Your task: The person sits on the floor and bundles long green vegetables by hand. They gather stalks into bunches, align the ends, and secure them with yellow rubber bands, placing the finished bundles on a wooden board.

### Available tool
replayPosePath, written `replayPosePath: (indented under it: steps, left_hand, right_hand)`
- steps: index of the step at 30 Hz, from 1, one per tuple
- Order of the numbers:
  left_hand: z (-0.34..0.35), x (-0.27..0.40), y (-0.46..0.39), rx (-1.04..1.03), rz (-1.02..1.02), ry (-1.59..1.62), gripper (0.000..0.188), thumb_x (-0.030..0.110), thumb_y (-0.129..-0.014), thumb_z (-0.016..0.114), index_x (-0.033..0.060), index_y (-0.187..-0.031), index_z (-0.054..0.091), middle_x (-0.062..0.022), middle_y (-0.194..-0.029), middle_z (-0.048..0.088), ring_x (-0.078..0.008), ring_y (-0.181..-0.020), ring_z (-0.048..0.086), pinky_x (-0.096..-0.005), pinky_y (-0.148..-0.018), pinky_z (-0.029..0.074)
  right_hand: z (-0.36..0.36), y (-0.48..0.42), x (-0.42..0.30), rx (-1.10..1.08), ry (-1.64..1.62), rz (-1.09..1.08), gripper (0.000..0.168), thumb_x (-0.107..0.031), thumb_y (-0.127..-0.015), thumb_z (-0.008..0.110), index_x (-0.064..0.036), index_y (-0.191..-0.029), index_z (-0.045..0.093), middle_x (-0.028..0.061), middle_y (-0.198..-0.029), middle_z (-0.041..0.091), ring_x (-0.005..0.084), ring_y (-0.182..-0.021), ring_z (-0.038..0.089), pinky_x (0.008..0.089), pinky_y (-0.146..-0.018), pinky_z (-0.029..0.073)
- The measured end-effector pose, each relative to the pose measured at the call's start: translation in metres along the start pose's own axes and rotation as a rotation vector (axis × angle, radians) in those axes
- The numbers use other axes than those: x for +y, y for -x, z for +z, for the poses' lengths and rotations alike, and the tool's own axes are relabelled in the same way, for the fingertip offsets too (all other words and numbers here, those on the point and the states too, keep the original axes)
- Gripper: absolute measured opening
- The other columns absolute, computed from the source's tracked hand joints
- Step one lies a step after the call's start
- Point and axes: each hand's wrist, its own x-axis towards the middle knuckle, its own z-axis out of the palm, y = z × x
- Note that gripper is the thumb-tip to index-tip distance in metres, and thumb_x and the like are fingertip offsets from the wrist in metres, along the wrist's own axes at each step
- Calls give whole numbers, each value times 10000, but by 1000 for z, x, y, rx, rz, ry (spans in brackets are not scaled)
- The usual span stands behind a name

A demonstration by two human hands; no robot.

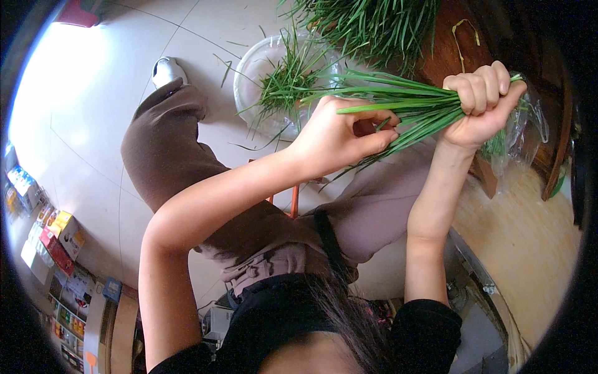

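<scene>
A bunch of long green leaves that look like garlic chives (420, 105) stretches between my hands. My right hand (483, 100) is closed in a fist around its gathered end, at the upper right. At the loose, fanned part, my left hand (357, 128) has its thumb and fingertips pinched at some leaves, and one leaf lies across its fingers. Beyond my left hand, a round pale basin (239, 86) lined with clear plastic holds loose leaf scraps (289, 86). A large heap of the same leaves (373, 28) lies at the top, beside the dark brown wooden surface (451, 35).
A yellow tie strip (461, 49) is on the brown surface. Clear plastic bag (518, 140) with greens hangs by my right wrist. Leaf scraps (226, 72) are scattered on the tiled floor (145, 42). A pale wood-look surface (523, 233) is at right, packaged goods (60, 233) at left.
</scene>
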Motion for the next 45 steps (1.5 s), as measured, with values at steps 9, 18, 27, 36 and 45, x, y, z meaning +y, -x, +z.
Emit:
replayPosePath:
  steps: [9, 18, 27, 36, 45]
  left_hand:
    - [2, -1, -7, 108, -56, -12, 109, 77, -760, 597, -31, -770, 603, -2, -631, 564, -41, -623, 480, -225, -561, 418]
    - [-8, -23, 16, 92, -421, 150, 137, 115, -836, 602, -11, -876, 570, 13, -688, 553, -38, -631, 498, -205, -555, 418]
    - [-42, -7, 9, 205, -259, 350, 437, 74, -833, 635, -70, -1207, 458, -114, -1084, 599, -150, -1006, 581, -265, -902, 454]
    - [-43, 0, 2, 232, -170, 168, 197, 96, -843, 602, -60, -963, 607, -78, -797, 656, -113, -767, 624, -245, -706, 504]
    - [-57, -21, -1, 561, -213, -60, 168, 106, -753, 544, -46, -683, 555, -52, -558, 533, -79, -518, 463, -250, -495, 390]
  right_hand:
    - [7, 3, 13, 63, 61, 4, 368, -427, -951, 388, -131, -733, 405, -74, -516, 260, 39, -395, 192, 202, -384, 185]
    - [-6, 2, -20, 100, 68, -119, 347, -385, -936, 453, -124, -713, 403, -74, -517, 263, 40, -394, 193, 202, -390, 186]
    - [-10, 5, -33, 95, 70, -142, 359, -379, -935, 457, -130, -692, 371, -68, -521, 261, 48, -405, 197, 209, -397, 187]
    - [-8, 3, -28, 124, 63, -135, 384, -381, -938, 450, -139, -658, 348, -72, -518, 248, 48, -406, 178, 212, -399, 182]
    - [-9, 3, -27, 150, 142, -163, 381, -392, -941, 437, -139, -666, 365, -75, -513, 243, 44, -402, 175, 206, -396, 176]
